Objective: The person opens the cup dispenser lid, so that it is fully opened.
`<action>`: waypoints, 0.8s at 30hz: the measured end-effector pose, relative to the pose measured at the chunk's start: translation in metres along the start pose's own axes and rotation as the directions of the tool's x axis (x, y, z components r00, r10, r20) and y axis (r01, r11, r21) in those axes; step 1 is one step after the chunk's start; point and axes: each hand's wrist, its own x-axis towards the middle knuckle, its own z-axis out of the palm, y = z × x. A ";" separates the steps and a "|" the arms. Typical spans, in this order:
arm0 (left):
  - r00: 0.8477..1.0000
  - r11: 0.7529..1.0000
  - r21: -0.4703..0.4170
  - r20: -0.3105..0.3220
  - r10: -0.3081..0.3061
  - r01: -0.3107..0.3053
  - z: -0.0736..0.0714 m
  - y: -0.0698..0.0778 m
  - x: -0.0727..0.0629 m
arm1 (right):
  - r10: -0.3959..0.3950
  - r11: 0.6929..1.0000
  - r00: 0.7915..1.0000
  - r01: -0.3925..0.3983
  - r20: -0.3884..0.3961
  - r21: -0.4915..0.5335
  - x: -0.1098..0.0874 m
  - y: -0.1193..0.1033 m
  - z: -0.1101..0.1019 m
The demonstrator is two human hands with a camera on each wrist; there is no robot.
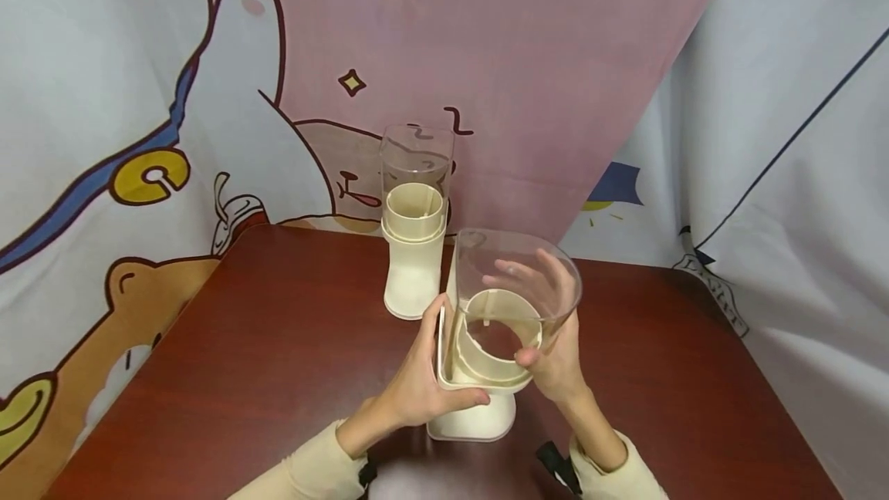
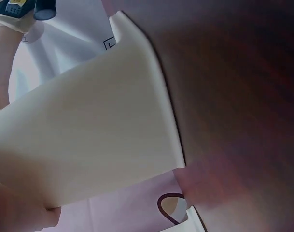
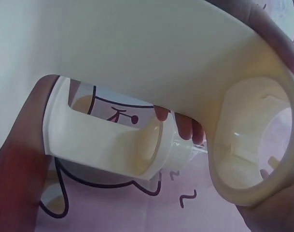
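Observation:
A cream-coloured dispenser stand (image 1: 479,417) is in front of me, with a round collar on top and a clear container (image 1: 510,249) above it. My left hand (image 1: 417,388) grips the collar from the left, thumb along its front edge. From the right, my right hand (image 1: 559,353) holds the collar and the container's lower part. Its thumb presses at the front, and its raised fingers show through the clear wall. The left wrist view shows the stand's flat side (image 2: 98,116) close to the table; in the right wrist view the open underside of the collar (image 3: 224,159) faces the camera.
A matching dispenser (image 1: 413,284) stands upright just behind, left of the held one, with its own clear top. The dark red-brown table (image 1: 305,330) spreads to both sides. A printed cloth (image 1: 528,99) hangs along the table's back and sides.

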 end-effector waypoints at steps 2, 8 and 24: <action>1.000 1.000 0.017 -0.005 0.025 -0.025 -0.001 -0.001 0.002 | 0.002 1.000 1.000 -0.002 -0.015 -0.006 0.001 0.000 0.001; 0.999 0.997 0.066 -0.022 0.048 -0.046 -0.001 -0.004 0.000 | 0.016 0.999 0.998 -0.018 -0.053 -0.030 -0.001 -0.002 0.005; 0.998 0.997 0.064 0.027 0.050 -0.052 -0.004 -0.004 0.003 | -0.079 0.997 0.992 0.077 -0.094 -0.027 -0.001 -0.002 0.008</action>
